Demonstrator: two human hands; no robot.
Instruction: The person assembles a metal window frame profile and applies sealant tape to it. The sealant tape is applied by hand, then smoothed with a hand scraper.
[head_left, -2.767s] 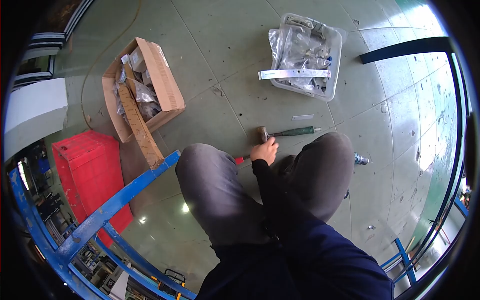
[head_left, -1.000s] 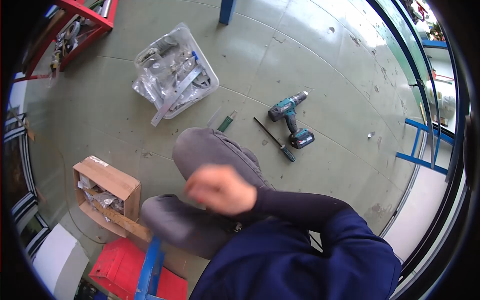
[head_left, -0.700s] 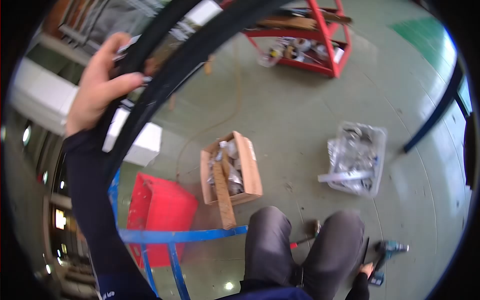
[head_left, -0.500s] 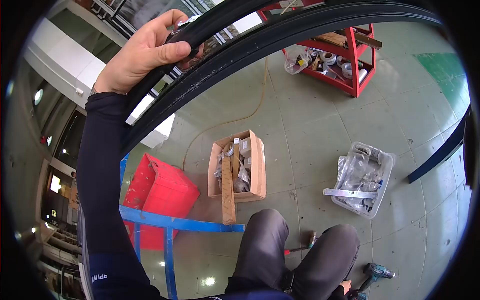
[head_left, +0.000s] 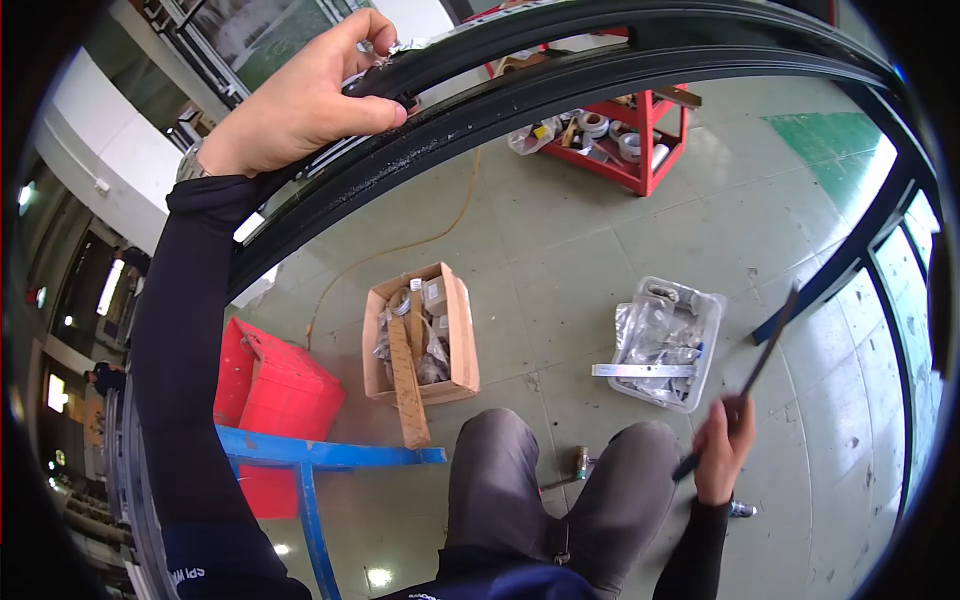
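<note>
My left hand [head_left: 305,105] is closed around the edge of a long black frame [head_left: 560,75], thumb on the near side. A crumpled silvery scrap [head_left: 408,46] shows by its fingertips. Low on the right, my right hand [head_left: 724,448] is wrapped round a long, thin dark tool [head_left: 772,345], which points up and away. Motion blur hides what kind of tool it is. Behind my right wrist, only the nose of a power drill [head_left: 742,509] shows on the floor. A hammer [head_left: 582,462] lies partly hidden between my knees.
A cardboard box [head_left: 463,335] of parts and a clear plastic tub [head_left: 712,340] with a metal strip across it stand on the floor. To the left are a red bin [head_left: 290,375] and a blue stand [head_left: 310,452]. A red cart [head_left: 645,150] is farther off.
My right hand has risen from beside the drill and now holds the thin dark tool. My left hand stays on the frame. The view has shifted, so floor items appear farther left.
</note>
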